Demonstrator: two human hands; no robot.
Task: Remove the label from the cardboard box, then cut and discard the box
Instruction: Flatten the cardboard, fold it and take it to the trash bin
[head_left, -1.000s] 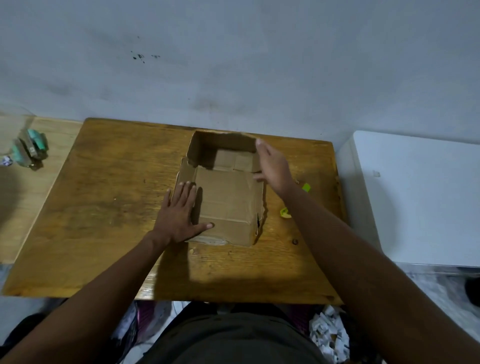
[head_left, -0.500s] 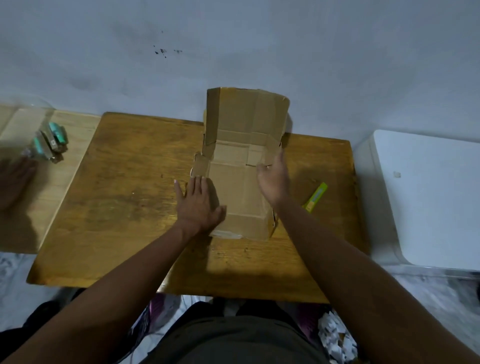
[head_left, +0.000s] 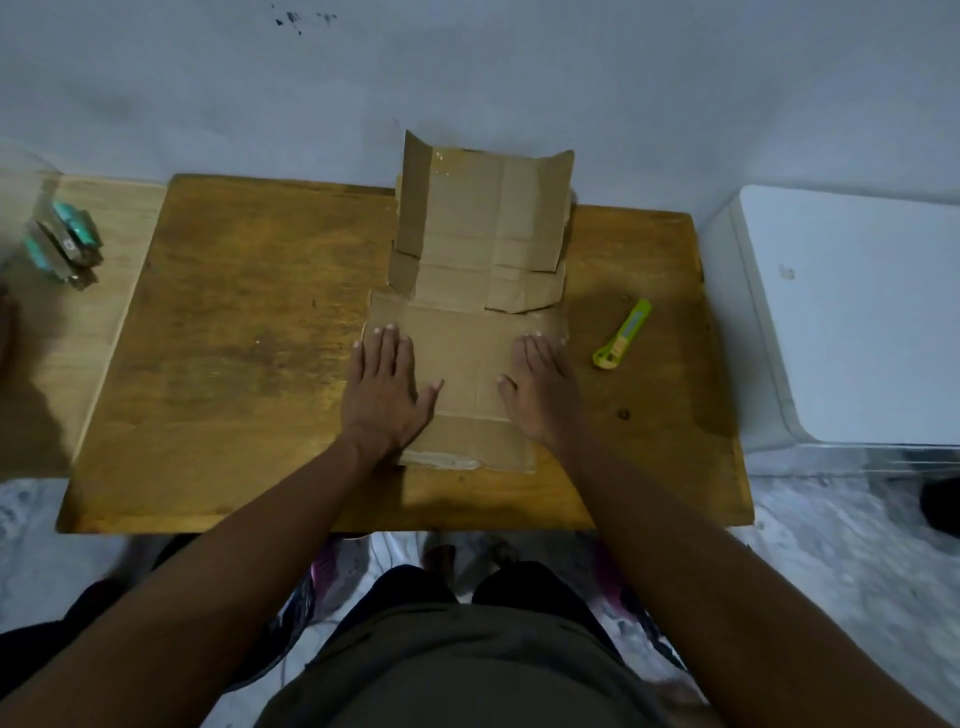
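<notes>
The cardboard box (head_left: 467, 291) lies unfolded on the wooden table (head_left: 249, 353), its near panels flat and its far panel tilted up against the wall. My left hand (head_left: 387, 389) presses flat on the box's near left part, fingers straight. On the near right part my right hand (head_left: 543, 387) presses down the same way. A strip of torn tape residue shows along the box's near edge (head_left: 441, 460). A yellow-green utility knife (head_left: 622, 335) lies on the table just right of the box, untouched.
A white container (head_left: 857, 322) stands right of the table. On a lighter wooden surface (head_left: 52, 364) to the left stand small teal and brown items (head_left: 67, 244). A grey wall rises behind the table. The table's left half is bare wood.
The box has been opened out from an upright open shape to lying flat, its far panel swung up and back. Both hands moved onto the near panel and now press it down.
</notes>
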